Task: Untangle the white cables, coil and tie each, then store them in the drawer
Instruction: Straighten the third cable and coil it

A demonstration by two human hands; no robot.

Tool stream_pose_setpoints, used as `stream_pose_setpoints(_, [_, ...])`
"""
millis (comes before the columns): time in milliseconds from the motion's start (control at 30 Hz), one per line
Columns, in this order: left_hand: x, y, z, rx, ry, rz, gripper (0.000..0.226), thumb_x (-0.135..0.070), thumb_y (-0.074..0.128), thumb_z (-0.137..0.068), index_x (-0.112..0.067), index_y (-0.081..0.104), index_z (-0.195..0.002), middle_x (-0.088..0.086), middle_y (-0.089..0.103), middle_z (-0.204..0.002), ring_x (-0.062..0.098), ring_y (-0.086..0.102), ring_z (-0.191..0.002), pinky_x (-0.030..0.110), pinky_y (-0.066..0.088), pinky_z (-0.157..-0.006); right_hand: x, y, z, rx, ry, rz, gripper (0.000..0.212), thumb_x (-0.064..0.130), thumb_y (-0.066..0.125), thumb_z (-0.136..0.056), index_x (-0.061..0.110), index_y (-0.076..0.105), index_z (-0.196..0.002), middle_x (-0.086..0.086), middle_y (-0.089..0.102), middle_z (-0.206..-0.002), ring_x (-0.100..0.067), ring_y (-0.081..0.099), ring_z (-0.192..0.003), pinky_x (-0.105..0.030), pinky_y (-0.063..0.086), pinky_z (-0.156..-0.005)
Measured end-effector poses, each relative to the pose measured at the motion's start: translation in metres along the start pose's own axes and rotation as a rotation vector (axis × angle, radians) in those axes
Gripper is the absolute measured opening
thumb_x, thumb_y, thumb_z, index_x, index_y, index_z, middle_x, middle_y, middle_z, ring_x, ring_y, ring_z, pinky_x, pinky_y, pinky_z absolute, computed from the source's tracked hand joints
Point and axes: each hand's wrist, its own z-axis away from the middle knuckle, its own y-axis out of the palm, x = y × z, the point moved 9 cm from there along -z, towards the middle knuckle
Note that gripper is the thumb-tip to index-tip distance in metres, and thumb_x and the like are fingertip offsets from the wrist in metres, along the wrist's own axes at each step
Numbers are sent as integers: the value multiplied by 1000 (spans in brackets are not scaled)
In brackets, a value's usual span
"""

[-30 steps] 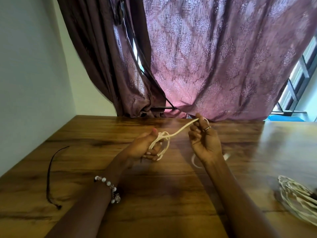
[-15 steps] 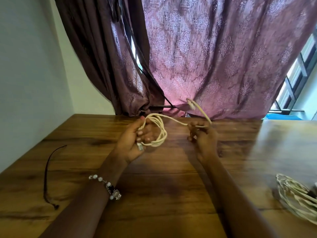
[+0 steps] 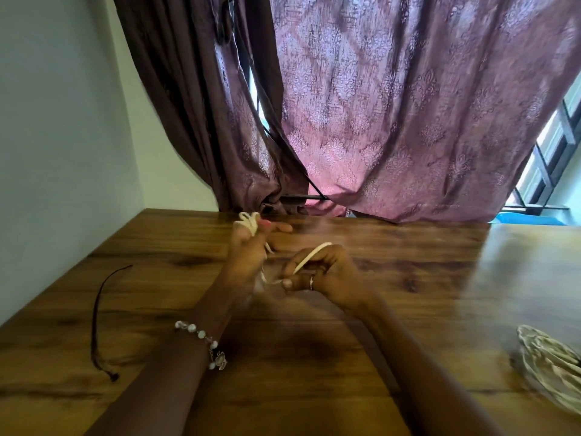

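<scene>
My left hand (image 3: 248, 256) is raised above the wooden table (image 3: 408, 278), back toward me, with loops of a white cable (image 3: 250, 223) wound over its fingers. My right hand (image 3: 323, 273) sits just right of it and lower, pinching a free length of the same cable (image 3: 309, 258) between thumb and fingers. The strand between the two hands is blurred. A second bundle of white cables (image 3: 547, 363) lies coiled on the table at the right edge. No drawer is in view.
A thin dark cord (image 3: 97, 322) lies on the table at the left. A white wall runs along the left side. Purple curtains (image 3: 377, 105) hang behind the table's far edge, with a window grille (image 3: 547, 165) at the right.
The coil moved up onto my left hand's fingertips as that hand turned upright. My right hand dropped lower and nearer, carrying the free end down around the coil.
</scene>
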Motion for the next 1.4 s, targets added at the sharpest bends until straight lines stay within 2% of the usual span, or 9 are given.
stream_pose_setpoints(133, [24, 30, 13, 260, -55, -302, 29, -21, 50, -98, 7, 48, -106, 11, 61, -75, 20, 60, -64, 28, 48, -50, 5, -19, 0, -158, 15, -286, 10, -13, 69, -72, -11, 64, -80, -19, 65, -70, -28, 60, -56, -35, 51, -56])
stream_pose_setpoints(200, [30, 47, 25, 397, -121, -344, 28, -25, 45, -100, 0, 51, -91, 7, 59, -57, 16, 54, -44, 27, 42, -43, 5, -37, 2, -292, 12, -386, 7, -7, 70, -70, -6, 64, -74, -18, 60, -65, -24, 55, -49, -31, 48, -49])
stream_pose_setpoints(400, [30, 69, 45, 567, -273, -66, 48, -40, 29, -101, 1, 51, -89, -1, 33, -39, 7, 24, -31, 19, 32, -39, -14, -93, 17, -717, 62, -606, 9, 0, 66, -75, 1, 62, -83, -8, 67, -67, -9, 55, -49, -17, 46, -46])
stream_pose_setpoints(567, [19, 69, 47, 537, -299, 86, 35, -40, 47, -85, -5, 49, -78, -6, 26, -36, 3, 20, -28, 15, 29, -35, -24, -128, 31, -891, -20, -691, 19, -6, 56, -88, 13, 59, -86, -8, 63, -75, -8, 56, -51, -16, 45, -46])
stream_pose_setpoints(733, [19, 48, 27, 315, -326, 302, 35, -33, 38, -99, -9, 45, -74, -6, 25, -34, 2, 19, -23, 14, 33, -34, 5, -118, 24, -651, -134, 94, 14, -11, 51, -90, -9, 62, -98, -16, 66, -83, -11, 60, -61, -23, 50, -53])
stream_pose_setpoints(933, [18, 24, 10, 150, -353, 652, 41, -35, 32, -102, -13, 43, -70, -6, 27, -35, 5, 21, -24, 15, 34, -38, -7, -54, 2, -179, -148, 802, 42, -9, 61, -76, 10, 69, -113, -5, 71, -108, -15, 66, -96, -26, 54, -85])
stream_pose_setpoints(1033, [12, 15, 7, 101, -298, 673, 39, -33, 32, -102, -13, 42, -71, -6, 26, -36, 5, 20, -23, 14, 33, -34, -10, -35, 1, -85, -147, 692, 54, -7, 52, -73, 11, 63, -123, -4, 69, -115, -17, 67, -101, -30, 54, -88])
stream_pose_setpoints(1233, [14, 30, 14, 135, -303, 741, 40, -40, 33, -101, -17, 46, -71, -6, 30, -39, 6, 28, -29, 24, 52, -54, -18, -49, 3, -320, 34, -100, 35, -17, 58, -82, -7, 60, -115, -24, 67, -110, -32, 67, -101, -40, 56, -87])
stream_pose_setpoints(1400, [14, 37, 16, 128, -256, 788, 49, -43, 32, -99, -13, 57, -69, -1, 54, -50, 12, 56, -44, 29, 57, -53, -20, -57, 7, -475, 19, -235, 31, -19, 65, -75, 5, 64, -95, -9, 70, -91, -29, 68, -84, -43, 60, -73])
